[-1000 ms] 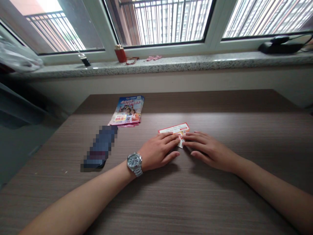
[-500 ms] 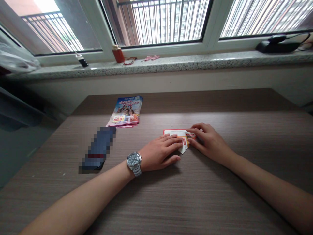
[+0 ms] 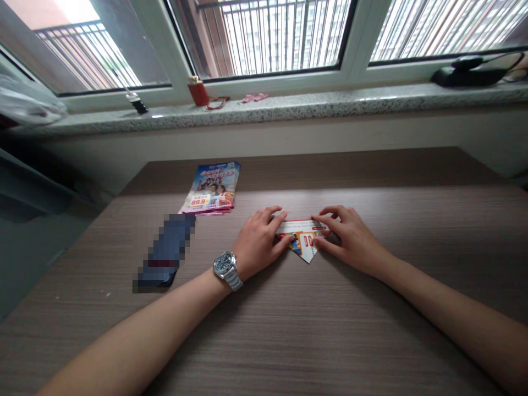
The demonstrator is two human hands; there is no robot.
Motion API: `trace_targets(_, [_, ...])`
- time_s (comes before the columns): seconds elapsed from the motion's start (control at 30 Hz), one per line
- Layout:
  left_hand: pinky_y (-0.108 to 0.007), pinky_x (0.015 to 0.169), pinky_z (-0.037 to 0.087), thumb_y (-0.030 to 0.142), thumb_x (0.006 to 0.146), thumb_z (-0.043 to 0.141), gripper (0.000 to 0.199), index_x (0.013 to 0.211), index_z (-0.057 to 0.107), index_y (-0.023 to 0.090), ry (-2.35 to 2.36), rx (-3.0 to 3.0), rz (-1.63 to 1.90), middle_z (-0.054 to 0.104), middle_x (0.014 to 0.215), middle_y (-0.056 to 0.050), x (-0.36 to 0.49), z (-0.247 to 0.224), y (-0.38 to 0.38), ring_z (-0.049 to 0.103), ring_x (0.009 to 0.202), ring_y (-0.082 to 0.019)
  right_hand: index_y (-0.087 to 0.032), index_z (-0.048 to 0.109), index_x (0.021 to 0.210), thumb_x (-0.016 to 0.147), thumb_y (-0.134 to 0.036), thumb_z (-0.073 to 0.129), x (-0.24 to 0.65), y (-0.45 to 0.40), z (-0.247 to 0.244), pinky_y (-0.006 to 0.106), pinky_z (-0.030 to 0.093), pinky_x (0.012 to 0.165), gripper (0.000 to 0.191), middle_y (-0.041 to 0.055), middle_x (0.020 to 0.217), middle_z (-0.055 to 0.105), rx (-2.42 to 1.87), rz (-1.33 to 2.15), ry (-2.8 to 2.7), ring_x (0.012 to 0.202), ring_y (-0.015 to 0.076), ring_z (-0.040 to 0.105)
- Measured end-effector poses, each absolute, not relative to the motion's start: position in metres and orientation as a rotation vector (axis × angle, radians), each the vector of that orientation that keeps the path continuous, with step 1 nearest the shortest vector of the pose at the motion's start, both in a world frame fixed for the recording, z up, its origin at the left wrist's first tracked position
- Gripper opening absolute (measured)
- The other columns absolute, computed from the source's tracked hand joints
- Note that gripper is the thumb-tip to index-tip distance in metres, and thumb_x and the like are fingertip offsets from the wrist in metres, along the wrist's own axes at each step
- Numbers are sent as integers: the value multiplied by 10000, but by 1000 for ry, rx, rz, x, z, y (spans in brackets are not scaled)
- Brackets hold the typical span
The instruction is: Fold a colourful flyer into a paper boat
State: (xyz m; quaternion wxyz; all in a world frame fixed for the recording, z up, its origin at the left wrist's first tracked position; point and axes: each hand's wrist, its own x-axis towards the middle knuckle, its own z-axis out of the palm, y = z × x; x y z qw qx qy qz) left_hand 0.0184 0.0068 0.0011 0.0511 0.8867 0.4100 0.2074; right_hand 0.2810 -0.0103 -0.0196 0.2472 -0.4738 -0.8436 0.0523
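A folded paper leaflet (image 3: 303, 236) lies on the wood-grain table (image 3: 330, 335), with a white-and-red band along its top and a triangular flap pointing down. My left hand (image 3: 259, 239), with a steel wristwatch (image 3: 226, 267) on its wrist, holds the leaflet's left end between thumb and fingers. My right hand (image 3: 346, 236) grips the right end, its fingertips on the paper's upper edge. A stack of colourful leaflets (image 3: 212, 190) lies further left, beyond reach of my fingers.
A pixelated dark phone (image 3: 165, 253) lies left of my hands. Behind the table runs a granite windowsill (image 3: 264, 113) holding a red cylinder, pink items and a black device. A plastic bag (image 3: 28, 102) sits far left; barred windows stand above.
My left hand has moved from the leaflet's lower edge up to its left end. The paper now sits between both hands, with its triangular flap more exposed. The view has tilted slightly.
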Motion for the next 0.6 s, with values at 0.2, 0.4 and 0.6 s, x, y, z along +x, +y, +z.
trace_targets(0.2, [-492,1034,474,409,935,617,394,1269,589,203,1230,2716,598,554,1343,-122,17,-2,8,541,1211,-286,-272,618,1272,913,-424,632,281,-11,-19,528,492,923,391,131,1234,572,-1301,169,-2293,1070,314,546])
trace_targets(0.4, [-461,1011,480,399,939,617,369,1250,595,200,1223,2700,590,578,1266,-110,18,0,8,548,1161,-268,-276,605,1271,902,-417,648,280,-10,-19,529,485,936,398,129,1245,565,-1320,198,-2288,1100,320,543])
trace_targets(0.6, [-452,968,487,417,922,638,365,1230,614,223,1254,2690,604,582,1184,-96,18,1,8,543,1095,-265,-267,601,1227,903,-422,646,281,-9,-20,539,479,939,362,131,1244,563,-1320,215,-2281,1121,327,540])
